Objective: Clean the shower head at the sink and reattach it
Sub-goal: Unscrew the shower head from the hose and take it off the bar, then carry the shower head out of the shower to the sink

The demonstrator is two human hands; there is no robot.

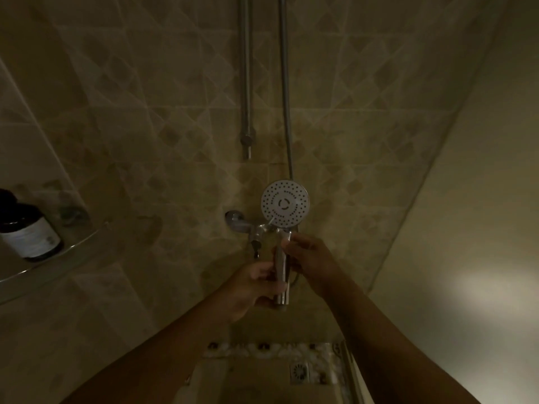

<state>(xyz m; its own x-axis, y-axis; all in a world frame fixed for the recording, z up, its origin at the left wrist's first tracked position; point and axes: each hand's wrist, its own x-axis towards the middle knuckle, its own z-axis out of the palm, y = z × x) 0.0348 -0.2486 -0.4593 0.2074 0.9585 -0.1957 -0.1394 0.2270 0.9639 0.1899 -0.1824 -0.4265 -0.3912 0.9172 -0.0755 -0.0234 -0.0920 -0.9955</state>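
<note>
In both hands, shower head [284, 203] upright, face toward camera.

A: The dark bottle [27, 231] at the left edge, can you read it?
B: No, its label is blurred and its top is lost in shadow.
A: And the shower head [284, 203]?
B: Fingers of both hands hide much of the handle; the hose [285, 112] runs off the top edge.

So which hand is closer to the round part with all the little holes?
Right. The right hand holds the handle just below the spray face; the left hand grips lower down.
</note>
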